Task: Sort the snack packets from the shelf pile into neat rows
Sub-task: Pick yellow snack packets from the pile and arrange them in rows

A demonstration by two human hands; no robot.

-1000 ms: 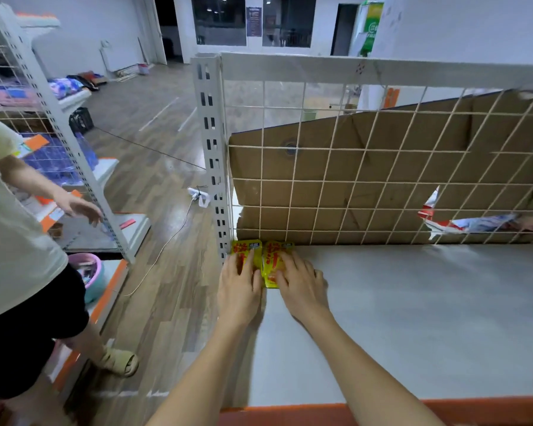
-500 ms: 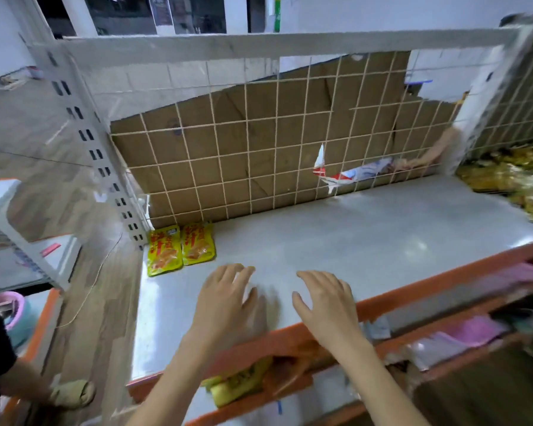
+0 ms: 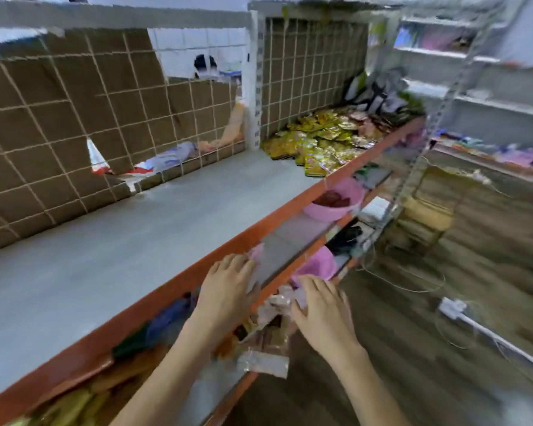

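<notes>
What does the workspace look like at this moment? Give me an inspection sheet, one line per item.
Surface: grey shelf top with orange front edge, bare in the middle.
Job's things: pile of yellow and gold snack packets at the shelf's far right end; no rows in view.
Clutter: pink basins and blurred packets on the lower shelves.
Hands: left hand and right hand both open, empty, in front of the shelf's edge.
Cables: white power strip and loose cords on the floor.
Surroundings: wire grid backed with cardboard; another person's arm behind it; frame is motion-blurred.
</notes>
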